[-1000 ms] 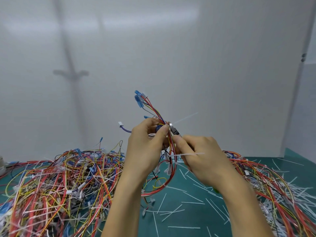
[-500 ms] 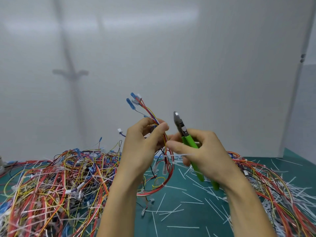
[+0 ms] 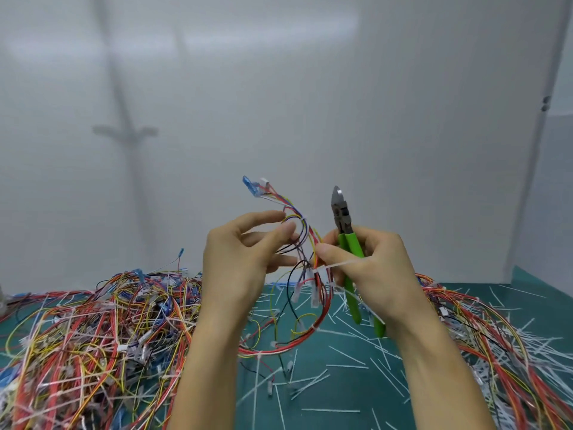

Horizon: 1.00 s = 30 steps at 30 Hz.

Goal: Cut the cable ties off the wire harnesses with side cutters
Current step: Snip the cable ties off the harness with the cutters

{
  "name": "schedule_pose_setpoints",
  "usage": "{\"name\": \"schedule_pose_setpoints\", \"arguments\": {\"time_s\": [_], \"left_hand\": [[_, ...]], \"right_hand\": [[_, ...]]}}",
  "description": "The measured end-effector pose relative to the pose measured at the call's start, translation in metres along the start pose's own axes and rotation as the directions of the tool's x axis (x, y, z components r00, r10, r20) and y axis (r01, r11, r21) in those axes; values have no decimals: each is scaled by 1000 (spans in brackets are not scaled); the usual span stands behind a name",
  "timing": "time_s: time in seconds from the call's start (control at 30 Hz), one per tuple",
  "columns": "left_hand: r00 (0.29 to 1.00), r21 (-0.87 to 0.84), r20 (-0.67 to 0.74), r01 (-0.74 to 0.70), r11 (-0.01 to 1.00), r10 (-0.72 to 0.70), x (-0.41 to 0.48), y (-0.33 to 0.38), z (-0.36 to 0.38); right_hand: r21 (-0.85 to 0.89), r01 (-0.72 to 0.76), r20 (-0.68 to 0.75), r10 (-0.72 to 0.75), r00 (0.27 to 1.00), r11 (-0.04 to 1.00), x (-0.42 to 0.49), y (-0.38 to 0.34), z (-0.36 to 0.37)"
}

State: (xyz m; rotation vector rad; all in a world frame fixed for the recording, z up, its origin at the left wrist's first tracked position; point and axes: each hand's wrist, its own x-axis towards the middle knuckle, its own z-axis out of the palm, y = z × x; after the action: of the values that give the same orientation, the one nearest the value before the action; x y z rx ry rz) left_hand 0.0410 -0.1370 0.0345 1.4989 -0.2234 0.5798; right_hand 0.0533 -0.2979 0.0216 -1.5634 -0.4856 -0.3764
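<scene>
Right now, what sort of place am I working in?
Probably a wiring rework bench: a green mat littered with cut cable ties, wire harnesses heaped on both sides, and plain white panels behind.

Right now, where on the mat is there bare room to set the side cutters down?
Barest is the green mat between the left forearm and right forearm, with only scattered cut ties, and its back right corner under the wall. The left wire pile and right wire pile are crowded.
</scene>
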Motion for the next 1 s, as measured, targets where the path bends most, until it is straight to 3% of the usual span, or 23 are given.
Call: {"name": "schedule_pose_setpoints", "arguments": {"time_s": [0.13,0.33,0.43,0.53,0.7,0.8,1.0], "left_hand": [[997,-8,-71,14,1000,-14,4,-1,-12],[996,283,75,29,959,-52,5,-5,-20],[976,331,183,50,942,-116,2,-7,-12],[944,209,308,53,976,-117,-1,-3,-3],[937,102,346,-1,995,-35,-1,-1,6],[940,17,337,58,998,-61,-1,-4,8],[879,-123,469,162,979,-86,0,-11,-1]], "right_hand": [[127,-9,-19,12,1000,992,-1,-2,-10],[200,-1,-55,12,998,980,0,0,-16],[236,-10,-32,19,999,972,-1,-1,-13],[252,-20,-11,23,1000,967,-1,-2,-10],[187,19,-87,-3,996,982,0,-2,0],[107,50,-135,-36,990,993,1,-1,3],[45,79,-91,-75,993,996,0,0,0]]}}
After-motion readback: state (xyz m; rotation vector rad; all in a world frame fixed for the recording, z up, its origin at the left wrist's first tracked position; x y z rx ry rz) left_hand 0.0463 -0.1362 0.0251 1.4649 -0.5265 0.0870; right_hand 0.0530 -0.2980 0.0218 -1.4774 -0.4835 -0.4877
